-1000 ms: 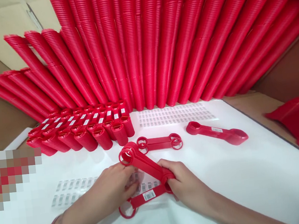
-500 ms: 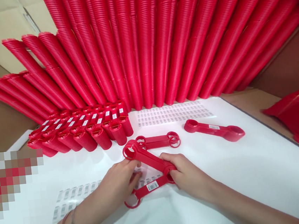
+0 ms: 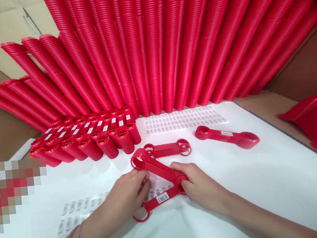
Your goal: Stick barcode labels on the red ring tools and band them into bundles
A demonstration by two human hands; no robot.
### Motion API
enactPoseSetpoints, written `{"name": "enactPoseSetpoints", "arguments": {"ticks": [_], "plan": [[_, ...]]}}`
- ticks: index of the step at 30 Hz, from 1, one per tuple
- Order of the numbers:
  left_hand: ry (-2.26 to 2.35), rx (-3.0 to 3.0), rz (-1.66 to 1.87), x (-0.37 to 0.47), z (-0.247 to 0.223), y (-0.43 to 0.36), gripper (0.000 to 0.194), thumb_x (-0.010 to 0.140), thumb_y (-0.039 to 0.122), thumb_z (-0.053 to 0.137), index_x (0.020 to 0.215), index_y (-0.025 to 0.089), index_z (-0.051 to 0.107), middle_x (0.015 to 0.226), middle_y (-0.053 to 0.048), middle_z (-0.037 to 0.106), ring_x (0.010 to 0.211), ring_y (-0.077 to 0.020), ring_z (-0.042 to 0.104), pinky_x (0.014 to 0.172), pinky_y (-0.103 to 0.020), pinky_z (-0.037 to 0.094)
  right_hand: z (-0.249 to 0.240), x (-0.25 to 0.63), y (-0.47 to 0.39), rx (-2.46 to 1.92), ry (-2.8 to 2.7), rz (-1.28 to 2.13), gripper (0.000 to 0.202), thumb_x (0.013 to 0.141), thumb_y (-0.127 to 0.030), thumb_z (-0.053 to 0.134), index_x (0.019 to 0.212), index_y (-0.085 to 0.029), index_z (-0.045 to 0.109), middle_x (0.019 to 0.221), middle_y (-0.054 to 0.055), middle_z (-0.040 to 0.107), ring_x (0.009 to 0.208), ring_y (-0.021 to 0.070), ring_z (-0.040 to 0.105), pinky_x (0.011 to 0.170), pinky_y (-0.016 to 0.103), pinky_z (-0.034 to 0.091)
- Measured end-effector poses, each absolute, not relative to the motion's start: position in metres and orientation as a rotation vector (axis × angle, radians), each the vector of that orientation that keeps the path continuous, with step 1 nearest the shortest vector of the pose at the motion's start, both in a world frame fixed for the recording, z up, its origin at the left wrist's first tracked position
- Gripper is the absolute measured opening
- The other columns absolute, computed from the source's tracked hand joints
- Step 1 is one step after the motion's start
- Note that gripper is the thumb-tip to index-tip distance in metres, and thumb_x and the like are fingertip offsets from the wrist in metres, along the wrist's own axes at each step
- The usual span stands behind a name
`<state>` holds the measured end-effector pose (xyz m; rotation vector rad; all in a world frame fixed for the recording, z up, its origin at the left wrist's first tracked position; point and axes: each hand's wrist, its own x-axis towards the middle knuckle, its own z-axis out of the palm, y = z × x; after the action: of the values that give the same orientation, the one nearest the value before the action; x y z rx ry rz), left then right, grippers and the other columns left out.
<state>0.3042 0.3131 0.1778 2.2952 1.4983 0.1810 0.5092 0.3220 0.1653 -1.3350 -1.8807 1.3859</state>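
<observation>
My right hand (image 3: 196, 180) is closed around the ring ends of red plastic strips with a ring at each end. These strips fan out in a V to the left. The upper red strips (image 3: 159, 167) slant up and away, and the lower red strip (image 3: 155, 202) bears a white barcode label (image 3: 162, 197). Between the V's open ends, my left hand (image 3: 134, 187) has its fingers curled together just below the upper ring; what they pinch, if anything, is hidden. Beneath the hands lies a barcode sticker sheet (image 3: 81, 207), partly covered by my left forearm.
Beyond my hands lie some unlabelled red strips (image 3: 167, 149) and a labelled stack of strips (image 3: 224, 136). Labelled stacks (image 3: 85, 148) stand in rows at left. Tall red columns (image 3: 152, 59) line the back. Another sticker sheet (image 3: 185, 119) and a red plastic bag (image 3: 316, 122) are farther off.
My left fingers have drawn closer together beneath the upper strips. The right hand keeps its hold, and the strips have barely shifted.
</observation>
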Motion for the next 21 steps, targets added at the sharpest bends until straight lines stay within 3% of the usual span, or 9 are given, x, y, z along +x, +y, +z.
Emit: {"name": "enactPoseSetpoints", "arguments": {"ticks": [6, 11, 21], "plan": [[1.291, 2.003, 0.497, 0.303, 0.195, 0.310, 0.019, 0.091, 0.026, 0.040, 0.074, 0.019, 0.047, 0.067, 0.002, 0.049, 0.057, -0.0147, 0.047, 0.052, -0.023, 0.034, 0.167, 0.507, 0.322, -1.354, -1.831, 1.353, 0.022, 0.058, -0.003, 0.030, 0.067, -0.016, 0.045, 0.059, -0.002, 0.047, 0.054, 0.0095, 0.043, 0.050, 0.020, 0.029], [1.152, 1.598, 0.769, 0.313, 0.205, 0.308, 0.024, 0.091, 0.038, 0.047, 0.077, 0.018, 0.049, 0.054, 0.006, 0.037, 0.045, -0.0105, 0.037, 0.043, -0.019, 0.030, 0.170, 0.504, 0.320, -1.307, -1.758, 1.355, 0.023, 0.059, -0.003, 0.030, 0.068, -0.016, 0.046, 0.060, -0.002, 0.048, 0.052, 0.0084, 0.042, 0.048, 0.019, 0.029], [1.132, 1.469, 0.814, 0.322, 0.206, 0.313, 0.025, 0.087, 0.039, 0.053, 0.078, 0.016, 0.051, 0.048, 0.007, 0.038, 0.041, -0.0085, 0.035, 0.040, -0.017, 0.027, 0.178, 0.502, 0.311, -1.234, -1.651, 1.469, 0.021, 0.060, 0.000, 0.029, 0.067, -0.016, 0.043, 0.059, -0.004, 0.046, 0.052, 0.0067, 0.040, 0.047, 0.018, 0.029]]}}
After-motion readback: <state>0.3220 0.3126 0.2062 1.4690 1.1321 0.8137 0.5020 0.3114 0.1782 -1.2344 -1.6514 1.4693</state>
